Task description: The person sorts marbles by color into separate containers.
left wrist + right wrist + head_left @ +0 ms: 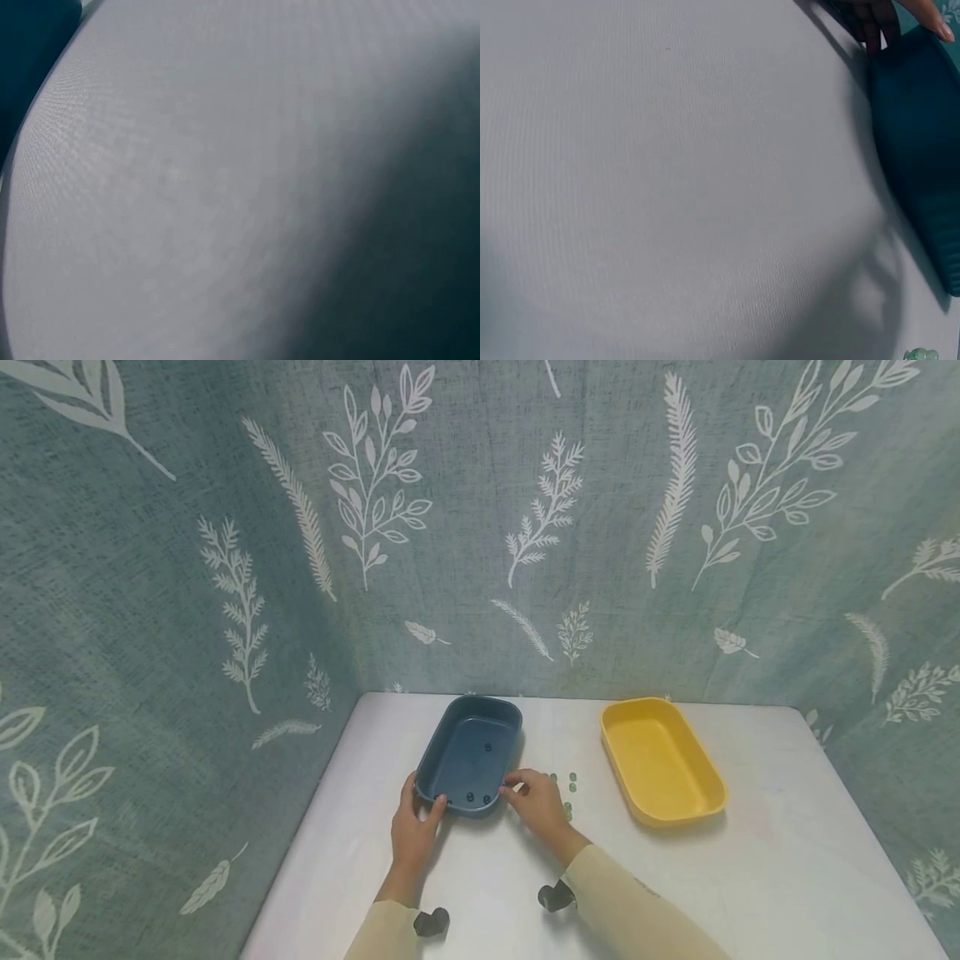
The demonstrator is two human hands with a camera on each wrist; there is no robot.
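A blue rectangular tray (468,756) lies on the white table, with several small dark round pieces, one of them a dark bead (488,747) near the middle and the others along the near end. My left hand (414,831) grips the tray's near left corner, thumb over the rim and fingers along the outer wall. At the near right side, my right hand (538,802) pinches the rim between thumb and fingers. The right wrist view shows the tray's outer wall (915,142) with the left hand's fingers (926,13) on its corner.
Several clear green glass pieces (573,777) lie on the table just right of my right hand. A yellow tray (663,760) stands farther right, with nothing visible inside. Patterned green-grey cloth (465,527) hangs behind and along the left of the white table (780,860).
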